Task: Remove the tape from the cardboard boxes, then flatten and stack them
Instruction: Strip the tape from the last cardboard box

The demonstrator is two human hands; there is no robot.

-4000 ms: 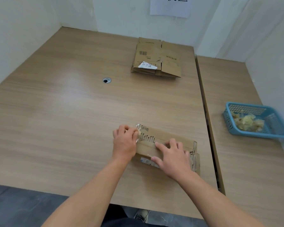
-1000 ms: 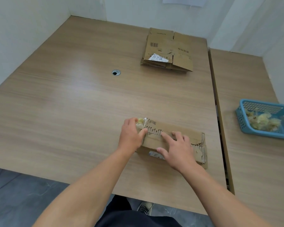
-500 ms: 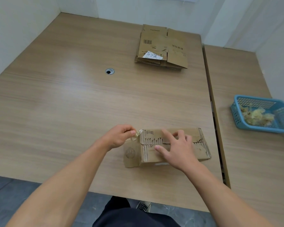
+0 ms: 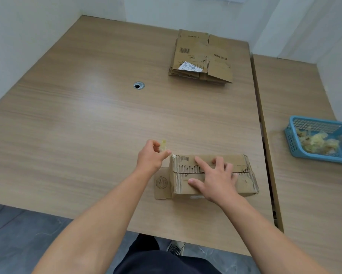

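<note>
Right hand (image 4: 215,180) spread flat on cardboard box (image 4: 243,184), pinning it against the pull. Just left, left hand (image 4: 152,157) pinching tape scrap (image 4: 163,145) clear of the corner. Farther off: blue basket (image 4: 290,139) for waste, flattened boxes (image 4: 199,58) stacked.

Wood table (image 4: 87,125): cardboard box (image 4: 243,180) near edge, flattened stack (image 4: 197,56) at back; side table (image 4: 304,175) w/ blue basket (image 4: 290,139).
</note>
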